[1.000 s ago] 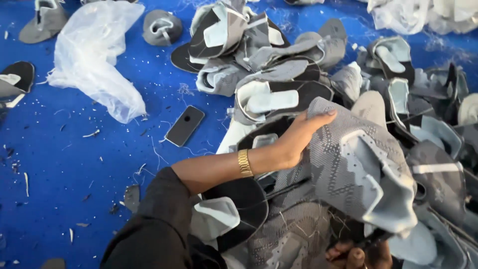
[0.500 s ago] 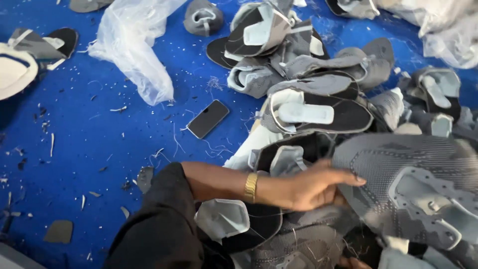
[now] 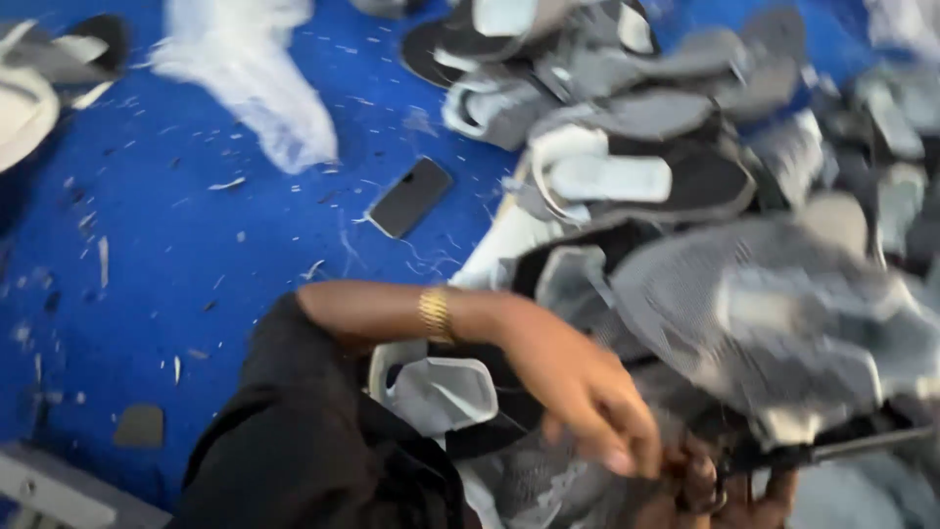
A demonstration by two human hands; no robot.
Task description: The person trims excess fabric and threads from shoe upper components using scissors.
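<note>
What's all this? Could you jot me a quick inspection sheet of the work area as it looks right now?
Surface: blue mat, flecked with pale scraps and threads.
Job's things: grey knit shoe upper at the hands; picture blurred.
Clutter: heap of grey, black and white shoe uppers; dark phone lying flat; crumpled clear plastic bag.
Hands: left hand, gold bracelet on its wrist, reaches down beside the upper; right hand low in frame, mostly hidden, grip unclear.
Cables: nothing seen.
Surroundings: more uppers at the top left corner; nothing else seen.

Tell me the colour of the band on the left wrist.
Gold; the band shows clearly in the head view.
</note>
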